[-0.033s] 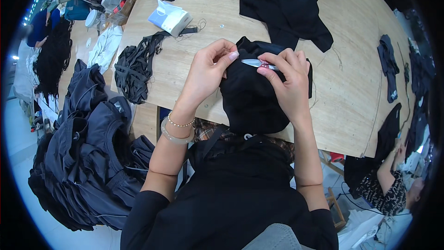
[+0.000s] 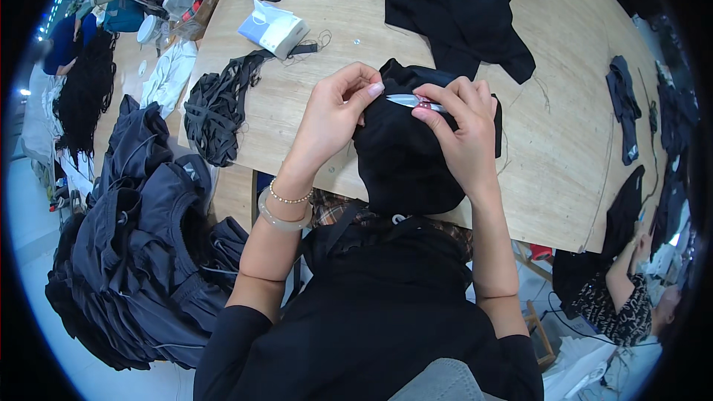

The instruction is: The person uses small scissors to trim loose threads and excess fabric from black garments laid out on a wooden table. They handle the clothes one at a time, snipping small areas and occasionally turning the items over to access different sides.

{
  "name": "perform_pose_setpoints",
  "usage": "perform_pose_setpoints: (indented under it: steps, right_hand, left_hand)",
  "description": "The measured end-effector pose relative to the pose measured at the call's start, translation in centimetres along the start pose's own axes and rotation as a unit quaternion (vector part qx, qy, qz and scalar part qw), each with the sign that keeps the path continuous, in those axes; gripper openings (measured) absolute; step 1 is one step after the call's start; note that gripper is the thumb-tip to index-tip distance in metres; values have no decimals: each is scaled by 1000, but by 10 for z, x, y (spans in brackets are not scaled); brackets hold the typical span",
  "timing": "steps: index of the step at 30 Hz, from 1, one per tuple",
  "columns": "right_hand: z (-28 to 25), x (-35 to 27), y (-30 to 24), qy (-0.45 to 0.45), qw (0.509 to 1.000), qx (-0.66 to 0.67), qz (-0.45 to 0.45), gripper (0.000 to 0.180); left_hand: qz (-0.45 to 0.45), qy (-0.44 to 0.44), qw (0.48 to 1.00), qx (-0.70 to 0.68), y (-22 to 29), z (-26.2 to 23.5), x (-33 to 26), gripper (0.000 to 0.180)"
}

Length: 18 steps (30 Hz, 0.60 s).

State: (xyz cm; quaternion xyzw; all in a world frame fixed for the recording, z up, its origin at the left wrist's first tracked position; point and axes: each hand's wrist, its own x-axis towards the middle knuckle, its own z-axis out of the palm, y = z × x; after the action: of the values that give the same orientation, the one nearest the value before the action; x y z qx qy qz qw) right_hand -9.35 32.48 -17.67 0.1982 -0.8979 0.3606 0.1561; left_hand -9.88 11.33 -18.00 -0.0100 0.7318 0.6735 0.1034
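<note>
Black garment (image 2: 412, 167) beneath two bare hands, seen from above; 12 o'clock toward the far side of the pale wooden table (image 2: 553, 156), 6 o'clock toward its near edge. In the right hand (image 2: 466, 120): small thread snips (image 2: 405, 100), grasped between thumb and fingers at the reddish part. Long axis of the snips: close to the line from 9 to 3 o'clock, with blade tips toward 9 and handle end toward 3. Directly off those tips, at about 10 o'clock and just beside, though apparently not touching: the thumb and forefinger of the left hand (image 2: 338, 104), together in a pinch. Cannot tell whether cloth, a thread or nothing lies in that pinch; too small to make out. Nearer hand to the blade points, other than the holding one: the left, at the garment's 10 o'clock side.

Placement of the garment: under the blades, spreading from the pinch toward 5 o'clock, with its longer direction roughly from 12 to 6 and its lower end at the table's near edge. Farther off from the pinch: a heap of dark strips (image 2: 217, 113) at 9 o'clock, a tissue box (image 2: 286, 36) at 10, more black garments (image 2: 457, 18) at 1.
</note>
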Motion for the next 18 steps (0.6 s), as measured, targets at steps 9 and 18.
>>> perform_pose_setpoints:
  steps: [9, 18]
  right_hand:
    - [2, 8, -4, -18, 1000, 12, -16, 20]
    - [1, 7, -2, -10, 999, 2, -42, 18]
  left_hand:
    - [-13, -25, 999, -16, 4, -4, -1, 12]
    - [-27, -39, 999, -20, 0, -8, 2, 14]
